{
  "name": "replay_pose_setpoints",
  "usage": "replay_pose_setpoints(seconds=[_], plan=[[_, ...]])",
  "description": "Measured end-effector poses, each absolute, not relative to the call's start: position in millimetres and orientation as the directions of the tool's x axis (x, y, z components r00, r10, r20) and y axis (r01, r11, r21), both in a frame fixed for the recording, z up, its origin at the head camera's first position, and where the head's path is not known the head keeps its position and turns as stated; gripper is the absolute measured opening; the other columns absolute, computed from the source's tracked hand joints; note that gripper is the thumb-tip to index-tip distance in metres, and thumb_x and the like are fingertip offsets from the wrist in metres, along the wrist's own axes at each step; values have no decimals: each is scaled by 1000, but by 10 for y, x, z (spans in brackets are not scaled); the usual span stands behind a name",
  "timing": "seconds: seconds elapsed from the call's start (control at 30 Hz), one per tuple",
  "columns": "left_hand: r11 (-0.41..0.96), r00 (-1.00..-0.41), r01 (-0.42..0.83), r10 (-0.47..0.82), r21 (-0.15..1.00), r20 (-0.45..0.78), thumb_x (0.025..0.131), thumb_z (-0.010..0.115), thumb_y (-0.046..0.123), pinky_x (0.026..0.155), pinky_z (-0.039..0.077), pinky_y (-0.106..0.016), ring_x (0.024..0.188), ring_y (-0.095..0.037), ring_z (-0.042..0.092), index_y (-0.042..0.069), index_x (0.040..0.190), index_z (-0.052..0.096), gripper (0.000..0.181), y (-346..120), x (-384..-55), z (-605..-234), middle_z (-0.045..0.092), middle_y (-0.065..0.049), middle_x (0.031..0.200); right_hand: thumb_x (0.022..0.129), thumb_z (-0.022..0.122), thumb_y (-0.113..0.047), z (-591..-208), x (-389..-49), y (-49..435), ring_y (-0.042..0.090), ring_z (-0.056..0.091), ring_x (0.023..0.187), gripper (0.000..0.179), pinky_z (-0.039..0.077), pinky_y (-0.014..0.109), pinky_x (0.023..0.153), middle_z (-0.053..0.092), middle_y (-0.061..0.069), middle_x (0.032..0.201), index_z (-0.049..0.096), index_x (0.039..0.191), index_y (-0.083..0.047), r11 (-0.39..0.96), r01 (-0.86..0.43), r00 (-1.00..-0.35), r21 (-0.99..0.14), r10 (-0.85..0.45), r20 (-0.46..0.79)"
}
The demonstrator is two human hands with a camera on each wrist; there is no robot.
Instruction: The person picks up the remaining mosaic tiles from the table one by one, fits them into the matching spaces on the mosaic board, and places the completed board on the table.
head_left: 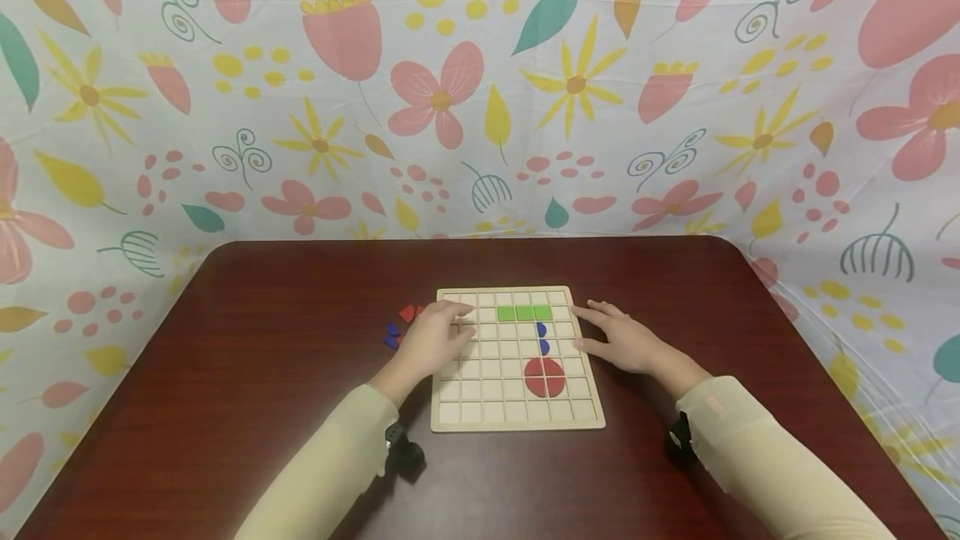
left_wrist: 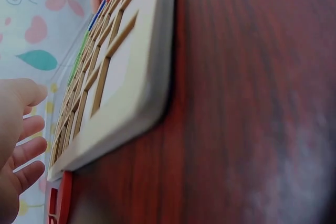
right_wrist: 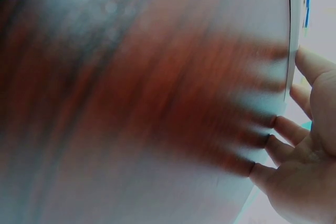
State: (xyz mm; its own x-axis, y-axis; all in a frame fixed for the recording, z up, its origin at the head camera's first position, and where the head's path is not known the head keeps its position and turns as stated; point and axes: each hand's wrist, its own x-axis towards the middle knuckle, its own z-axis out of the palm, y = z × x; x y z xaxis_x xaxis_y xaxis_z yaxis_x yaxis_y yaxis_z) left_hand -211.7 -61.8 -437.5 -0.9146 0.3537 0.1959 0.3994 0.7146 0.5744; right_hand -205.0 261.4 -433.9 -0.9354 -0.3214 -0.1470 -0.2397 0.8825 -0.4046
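A pale wooden grid board (head_left: pixel 472 417) lies flat on the table. Its right part holds a row of green squares (head_left: pixel 524 313), two small blue half-round pieces (head_left: pixel 543 347) and red quarter pieces (head_left: pixel 535 387) forming a disc. Over the board's left side hovers my left hand (head_left: pixel 432 338), fingers loosely spread and nothing held; in the left wrist view they appear apart from the board. My right hand (head_left: pixel 628 342) is at the board's right edge, with thumb and index finger touching or nearly touching it. Its other fingertips (right_wrist: pixel 255 168) rest on the tabletop.
Loose red pieces (head_left: pixel 407 313) and blue pieces (head_left: pixel 392 330) lie left of the board, partly hidden by the left hand. The dark reddish-brown table (head_left: pixel 300 298) backs onto a flower-patterned cloth (head_left: pixel 442 173). A black wrist camera (head_left: pixel 405 452) sits under the left sleeve.
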Motion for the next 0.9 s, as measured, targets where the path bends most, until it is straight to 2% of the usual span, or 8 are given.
replay_pose_setpoints(seconds=[0.7, 0.9], plan=[[748, -936, 351, 293, 564, 194, 90, 61, 26, 99, 44, -44, 120, -29, 54, 11, 123, 62, 36, -881, -2047, -4408, 61, -8, 125, 90, 56, -51, -4339, -2051, 2612, 48, 20, 139, 69, 31, 67, 99, 26, 23, 152, 35, 147, -18, 885, -238, -936, -401, -319, -147], [743, -933, 361, 282, 564, 225, 89, 63, 24, 94, 47, -42, 111, -26, 58, 9, 121, 63, 35, -968, -2056, -4426, 64, -7, 118, 90, 56, -51, -4342, -2053, 2615, 47, 20, 139, 69, 31, 67, 99, 26, 23, 152, 35, 147, -18, 885, -240, -937, -400, -319, -145]])
